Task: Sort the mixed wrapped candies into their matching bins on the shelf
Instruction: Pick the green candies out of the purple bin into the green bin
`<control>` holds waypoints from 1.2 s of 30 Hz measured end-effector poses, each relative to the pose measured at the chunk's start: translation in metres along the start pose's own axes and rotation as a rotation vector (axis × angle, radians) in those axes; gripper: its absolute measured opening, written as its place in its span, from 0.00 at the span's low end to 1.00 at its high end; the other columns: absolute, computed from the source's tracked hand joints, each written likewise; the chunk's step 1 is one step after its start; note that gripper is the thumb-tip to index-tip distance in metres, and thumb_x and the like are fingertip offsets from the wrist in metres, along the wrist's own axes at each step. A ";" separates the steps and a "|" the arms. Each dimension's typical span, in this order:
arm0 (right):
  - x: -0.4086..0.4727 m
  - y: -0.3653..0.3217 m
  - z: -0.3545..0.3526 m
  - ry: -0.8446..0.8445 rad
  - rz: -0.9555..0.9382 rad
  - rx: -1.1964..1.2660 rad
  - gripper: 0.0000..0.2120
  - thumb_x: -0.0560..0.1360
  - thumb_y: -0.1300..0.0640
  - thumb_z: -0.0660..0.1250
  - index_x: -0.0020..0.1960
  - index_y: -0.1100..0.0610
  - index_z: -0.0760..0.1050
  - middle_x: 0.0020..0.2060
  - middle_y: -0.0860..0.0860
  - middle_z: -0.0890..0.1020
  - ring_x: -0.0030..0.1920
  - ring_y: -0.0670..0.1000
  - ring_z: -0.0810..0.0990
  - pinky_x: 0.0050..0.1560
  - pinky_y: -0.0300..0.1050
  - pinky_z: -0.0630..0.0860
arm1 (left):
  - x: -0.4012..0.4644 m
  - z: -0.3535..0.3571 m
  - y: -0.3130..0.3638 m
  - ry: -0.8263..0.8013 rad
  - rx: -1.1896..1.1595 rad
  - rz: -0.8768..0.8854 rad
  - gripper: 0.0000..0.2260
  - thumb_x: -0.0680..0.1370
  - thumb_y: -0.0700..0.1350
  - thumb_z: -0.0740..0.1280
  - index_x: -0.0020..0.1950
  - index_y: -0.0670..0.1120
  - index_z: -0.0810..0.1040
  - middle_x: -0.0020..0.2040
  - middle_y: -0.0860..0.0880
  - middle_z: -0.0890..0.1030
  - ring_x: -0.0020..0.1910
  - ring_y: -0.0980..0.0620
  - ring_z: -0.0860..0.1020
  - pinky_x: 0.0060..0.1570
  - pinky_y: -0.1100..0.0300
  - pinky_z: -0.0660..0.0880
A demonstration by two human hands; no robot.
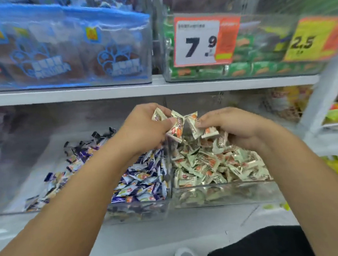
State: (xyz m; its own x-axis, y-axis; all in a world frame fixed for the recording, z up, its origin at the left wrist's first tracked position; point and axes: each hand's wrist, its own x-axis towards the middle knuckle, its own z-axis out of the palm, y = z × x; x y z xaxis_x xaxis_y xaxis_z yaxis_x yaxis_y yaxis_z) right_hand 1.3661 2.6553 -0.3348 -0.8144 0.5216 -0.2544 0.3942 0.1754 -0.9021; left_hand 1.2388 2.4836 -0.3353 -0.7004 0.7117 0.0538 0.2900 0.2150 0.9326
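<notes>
Both hands sit over the divider between two clear bins on the lower shelf, close together but not touching. Left hand [144, 127] pinches a few cream-and-orange candies [177, 127], fingers curled round them; right hand [230, 125] grips more of the same kind, its fingers curled over the heap. Right bin [224, 194] holds a heap of cream-and-orange pieces, looks uniform. Left bin [138, 210] holds purple-and-white candies [140, 182]; can't tell if stray cream ones are buried in there. Judgement: sorting looks well along, the held handful belongs in the right bin, directly below and right of the hands, then a check of the purple pile is left. Room: upper shelf edge [141, 88] runs above and behind the hands, so the bins are reached from the front; the price tag [198, 41] is on the bin above, clear of the hands. The divider is thin and pieces dropped near it could spill to the wrong side.
</notes>
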 end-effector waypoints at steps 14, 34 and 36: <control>-0.004 0.028 -0.046 0.094 0.036 0.048 0.03 0.74 0.54 0.74 0.42 0.52 0.83 0.39 0.49 0.82 0.40 0.50 0.74 0.34 0.42 0.68 | 0.023 0.065 0.014 -0.144 0.065 -0.036 0.12 0.80 0.41 0.68 0.62 0.47 0.72 0.50 0.42 0.82 0.36 0.47 0.85 0.40 0.48 0.83; -0.022 -0.023 0.027 0.200 -0.490 -0.698 0.06 0.76 0.49 0.71 0.50 0.49 0.83 0.40 0.41 0.83 0.42 0.40 0.80 0.43 0.37 0.75 | -0.002 -0.055 -0.018 0.013 0.711 0.114 0.08 0.78 0.54 0.68 0.44 0.52 0.81 0.38 0.56 0.82 0.38 0.60 0.79 0.42 0.60 0.74; -0.031 -0.039 0.072 -0.078 -0.619 -0.696 0.06 0.77 0.49 0.69 0.47 0.49 0.83 0.35 0.41 0.82 0.39 0.40 0.80 0.42 0.38 0.76 | -0.015 -0.099 -0.035 -0.124 0.985 -0.161 0.18 0.79 0.60 0.63 0.40 0.48 0.79 0.37 0.51 0.81 0.37 0.52 0.78 0.41 0.56 0.74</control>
State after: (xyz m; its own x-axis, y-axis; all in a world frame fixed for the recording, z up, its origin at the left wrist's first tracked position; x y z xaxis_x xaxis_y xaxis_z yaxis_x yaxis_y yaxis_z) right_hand 1.3450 2.5723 -0.3164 -0.9810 0.1152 0.1558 0.0269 0.8772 -0.4793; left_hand 1.1751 2.3993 -0.3333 -0.7221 0.6782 -0.1363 0.6476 0.7320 0.2116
